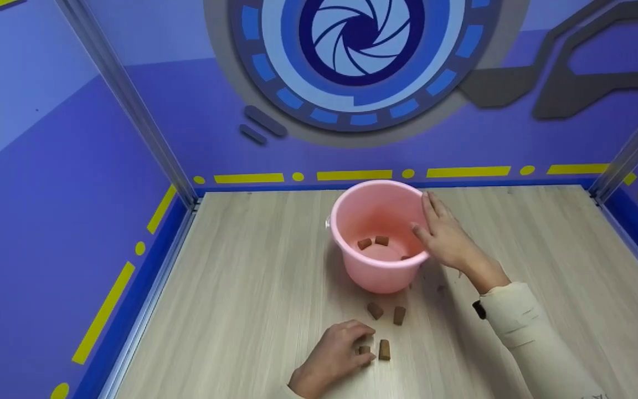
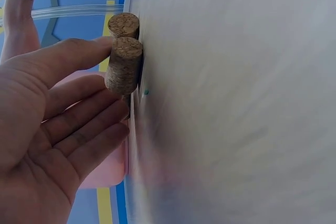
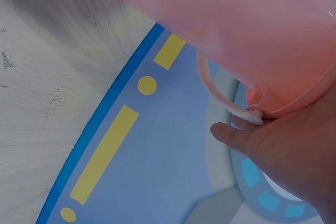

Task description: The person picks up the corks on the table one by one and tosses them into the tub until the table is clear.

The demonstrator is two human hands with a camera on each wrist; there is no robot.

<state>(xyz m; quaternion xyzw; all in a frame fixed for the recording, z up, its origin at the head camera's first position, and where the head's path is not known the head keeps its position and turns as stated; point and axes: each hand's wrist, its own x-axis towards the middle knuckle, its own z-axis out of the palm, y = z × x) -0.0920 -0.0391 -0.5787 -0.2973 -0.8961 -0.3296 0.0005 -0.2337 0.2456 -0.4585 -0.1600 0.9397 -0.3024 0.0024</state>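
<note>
A pink bucket [image 1: 382, 277] stands on the table, and my right hand [image 1: 449, 238] grips its right rim with the thumb over the inside. Its pale handle [image 3: 218, 90] hangs by that hand in the right wrist view. Small brown corks lie in the bucket, among them one cork [image 1: 382, 241] near the inner wall. In front of it, several more corks are on the table, including one cork [image 1: 400, 316]. My left hand [image 1: 333, 354] is around another cork [image 2: 124, 72], thumb and fingers spread either side of it; no firm pinch shows.
The pale wood-grain table [image 1: 252, 277] meets a blue and purple printed wall [image 1: 175, 116] at the back. Metal posts [image 1: 130, 105] stand at the back corners. A side panel [image 1: 36, 233] runs along the left edge.
</note>
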